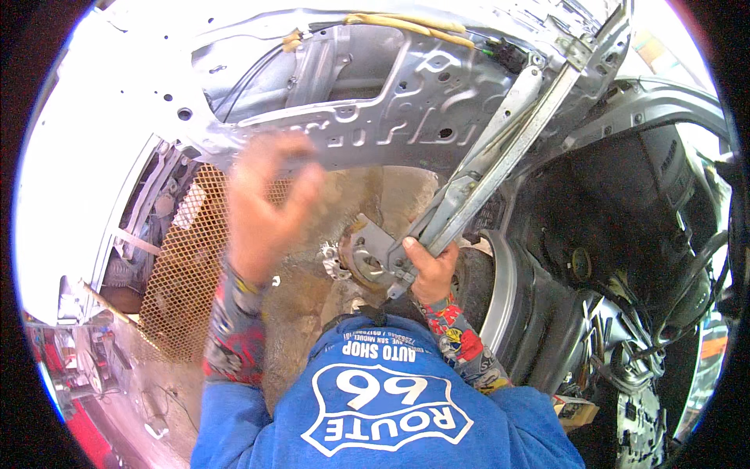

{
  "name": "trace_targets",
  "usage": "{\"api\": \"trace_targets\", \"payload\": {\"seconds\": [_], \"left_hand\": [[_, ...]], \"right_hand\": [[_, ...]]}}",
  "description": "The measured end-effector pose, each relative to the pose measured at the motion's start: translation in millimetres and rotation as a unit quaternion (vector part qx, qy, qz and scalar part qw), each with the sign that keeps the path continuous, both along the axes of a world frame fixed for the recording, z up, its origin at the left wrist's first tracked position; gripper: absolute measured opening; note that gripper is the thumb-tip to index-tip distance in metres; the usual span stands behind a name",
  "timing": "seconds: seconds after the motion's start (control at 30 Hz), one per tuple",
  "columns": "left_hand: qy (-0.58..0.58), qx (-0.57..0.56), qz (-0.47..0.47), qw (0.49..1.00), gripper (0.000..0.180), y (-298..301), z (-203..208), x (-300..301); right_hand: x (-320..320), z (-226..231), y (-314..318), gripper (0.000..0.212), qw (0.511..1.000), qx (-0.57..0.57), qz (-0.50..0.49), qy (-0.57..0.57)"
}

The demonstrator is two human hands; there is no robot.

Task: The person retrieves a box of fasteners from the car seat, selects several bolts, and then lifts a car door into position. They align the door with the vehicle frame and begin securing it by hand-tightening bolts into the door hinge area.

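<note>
My right hand [430, 270] is closed on the lower part of a car window regulator [488, 176]. This long grey metal linkage has scissor-like arms and a rail, and it slants up to the right across the door. At its lower end, next to my right hand, is a plate with a round toothed or coiled part [373, 254]; its detail is hard to make out. My left hand [269, 203] is raised in front of the silver door panel [351, 129], blurred by motion. Its thumb stands apart from the fingers, and nothing shows in it.
A tan mesh panel [183, 273] leans at the left. Wires [406, 22] in tan sleeving run along the door's top. The dark car interior [601, 180] and door sill [508, 289] lie to the right. Below is a stained concrete floor [301, 285].
</note>
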State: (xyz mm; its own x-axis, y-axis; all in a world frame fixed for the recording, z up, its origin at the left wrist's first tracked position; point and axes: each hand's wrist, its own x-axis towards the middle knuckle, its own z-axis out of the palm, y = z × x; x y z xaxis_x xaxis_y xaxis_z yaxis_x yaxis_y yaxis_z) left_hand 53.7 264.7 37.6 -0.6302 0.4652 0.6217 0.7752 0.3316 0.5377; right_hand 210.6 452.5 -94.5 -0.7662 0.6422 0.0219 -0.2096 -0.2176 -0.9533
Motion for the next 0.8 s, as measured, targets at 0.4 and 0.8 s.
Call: {"api": "trace_targets", "payload": {"seconds": [0.4, 0.8], "left_hand": [[-0.211, -0.045, -0.052, 0.975, 0.070, 40, -1, 59], [-0.271, 0.071, -0.089, 0.956, 0.053, -52, -15, 38]], "right_hand": [[-35, -1, -80, 0.066, 0.967, 0.239, 0.083, 0.015], [-132, 181, 115, 0.038, 0.683, 0.719, -0.075, 0.104]]}}
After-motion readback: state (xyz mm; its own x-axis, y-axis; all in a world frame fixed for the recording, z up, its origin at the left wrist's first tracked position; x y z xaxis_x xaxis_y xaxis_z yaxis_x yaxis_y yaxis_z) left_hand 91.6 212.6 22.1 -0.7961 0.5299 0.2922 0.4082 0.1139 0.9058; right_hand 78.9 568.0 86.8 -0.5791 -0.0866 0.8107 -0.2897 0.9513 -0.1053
